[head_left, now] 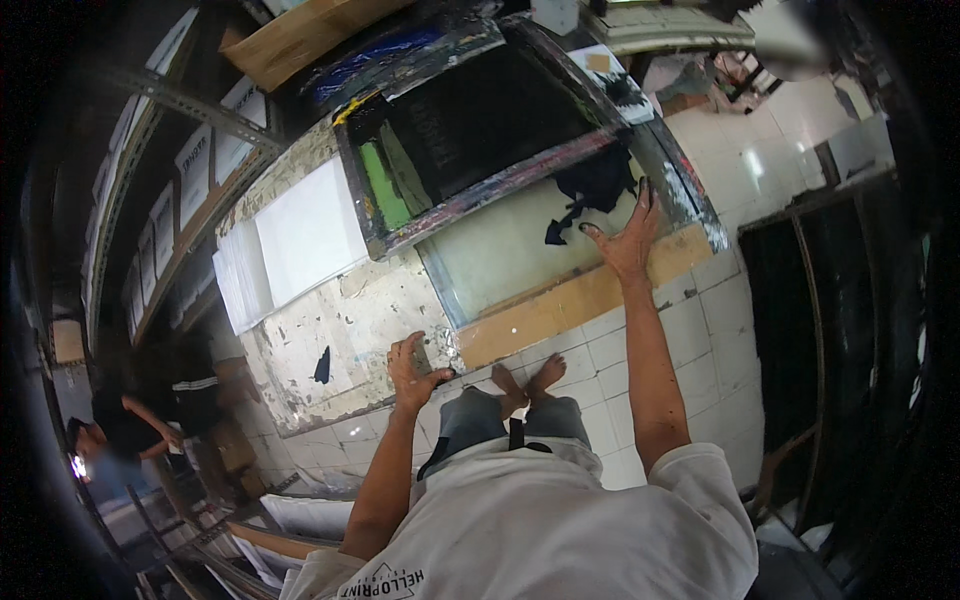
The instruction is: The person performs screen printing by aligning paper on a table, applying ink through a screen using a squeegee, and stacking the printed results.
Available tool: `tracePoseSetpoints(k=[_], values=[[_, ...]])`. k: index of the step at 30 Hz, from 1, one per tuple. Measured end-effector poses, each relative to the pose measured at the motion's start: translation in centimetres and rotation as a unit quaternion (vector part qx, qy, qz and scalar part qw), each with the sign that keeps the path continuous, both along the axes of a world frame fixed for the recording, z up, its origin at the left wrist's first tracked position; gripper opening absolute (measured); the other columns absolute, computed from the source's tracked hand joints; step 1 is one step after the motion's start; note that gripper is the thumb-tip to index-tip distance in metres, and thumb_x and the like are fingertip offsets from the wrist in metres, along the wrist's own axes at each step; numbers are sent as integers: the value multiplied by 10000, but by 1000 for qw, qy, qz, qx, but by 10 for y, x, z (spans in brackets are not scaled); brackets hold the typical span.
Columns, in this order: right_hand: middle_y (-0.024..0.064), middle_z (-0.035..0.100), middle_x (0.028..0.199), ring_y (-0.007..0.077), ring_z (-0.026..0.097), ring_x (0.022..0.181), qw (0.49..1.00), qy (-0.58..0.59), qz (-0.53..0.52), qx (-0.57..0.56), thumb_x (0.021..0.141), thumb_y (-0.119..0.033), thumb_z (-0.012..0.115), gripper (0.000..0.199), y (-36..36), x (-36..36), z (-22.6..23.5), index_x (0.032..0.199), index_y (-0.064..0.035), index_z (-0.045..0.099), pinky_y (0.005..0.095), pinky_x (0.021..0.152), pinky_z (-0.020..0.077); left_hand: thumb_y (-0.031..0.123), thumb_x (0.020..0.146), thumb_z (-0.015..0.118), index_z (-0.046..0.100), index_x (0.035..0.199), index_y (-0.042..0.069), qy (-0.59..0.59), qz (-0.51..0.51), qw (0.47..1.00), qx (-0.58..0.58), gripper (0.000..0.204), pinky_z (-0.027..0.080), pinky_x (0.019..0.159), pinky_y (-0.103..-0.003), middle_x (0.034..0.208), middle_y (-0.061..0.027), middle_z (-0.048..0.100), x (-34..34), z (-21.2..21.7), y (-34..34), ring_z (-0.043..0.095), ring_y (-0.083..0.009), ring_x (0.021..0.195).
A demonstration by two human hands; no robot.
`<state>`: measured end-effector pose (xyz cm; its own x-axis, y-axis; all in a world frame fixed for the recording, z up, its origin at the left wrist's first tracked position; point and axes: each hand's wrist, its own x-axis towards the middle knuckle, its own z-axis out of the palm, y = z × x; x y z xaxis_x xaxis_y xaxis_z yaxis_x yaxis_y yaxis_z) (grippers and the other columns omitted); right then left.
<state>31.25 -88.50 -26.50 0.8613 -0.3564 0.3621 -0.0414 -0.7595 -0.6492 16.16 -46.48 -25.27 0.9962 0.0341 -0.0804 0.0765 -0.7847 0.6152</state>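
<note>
Dark cloth [597, 183], partly hidden by one frame [500, 192], lies by the right hand [630, 247], touch unclear; left hand [411, 378] apart, both spread.

Free panel [490, 265] left of dark scrap [598, 186]

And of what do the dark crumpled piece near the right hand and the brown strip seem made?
Dark crumpled piece: probably matt cloth, given its limp, ragged outline. Brown strip: perhaps cardboard or wood, dull; its plain tan surface leaves this open.
</note>
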Motion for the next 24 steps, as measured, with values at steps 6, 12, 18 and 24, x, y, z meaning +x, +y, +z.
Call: tracePoseSetpoints(k=[6, 12, 18, 24], values=[[291, 274, 1517, 437, 269, 1412, 999, 7, -13, -50, 611, -457, 875, 1215, 3, 21, -28, 1516, -6, 202, 579, 1130, 219, 426, 402, 934, 611, 1279, 158, -11, 15, 1000, -7, 973, 389, 925, -465, 1105, -92, 562, -3, -5, 3, 511, -318, 1087], [284, 265, 1527, 437, 253, 1421, 991, 84, -19, -106, 617, -451, 871, 1238, 3, 23, -31, 1527, 7, 167, 573, 1130, 218, 326, 398, 944, 633, 1257, 163, -27, 38, 998, -45, 928, 388, 910, -446, 1103, -78, 569, -6, -3, 0, 509, -307, 1056], [294, 243, 1536, 434, 238, 1431, 995, 67, 0, -74, 602, -398, 896, 1272, -8, 24, -26, 1531, 18, 134, 551, 1145, 203, 259, 420, 958, 654, 1215, 150, 10, 69, 997, -27, 858, 458, 804, -418, 960, -64, 597, 13, 7, -7, 568, -263, 919], [311, 255, 1514, 484, 234, 1407, 997, 18, 74, -17, 593, -510, 871, 1239, -13, 41, -11, 1510, 4, 216, 597, 1126, 205, 127, 732, 855, 209, 1506, 22, 63, 307, 865, -392, 1013, 541, 697, -346, 999, -104, 624, 100, -1, -11, 623, -175, 871]])
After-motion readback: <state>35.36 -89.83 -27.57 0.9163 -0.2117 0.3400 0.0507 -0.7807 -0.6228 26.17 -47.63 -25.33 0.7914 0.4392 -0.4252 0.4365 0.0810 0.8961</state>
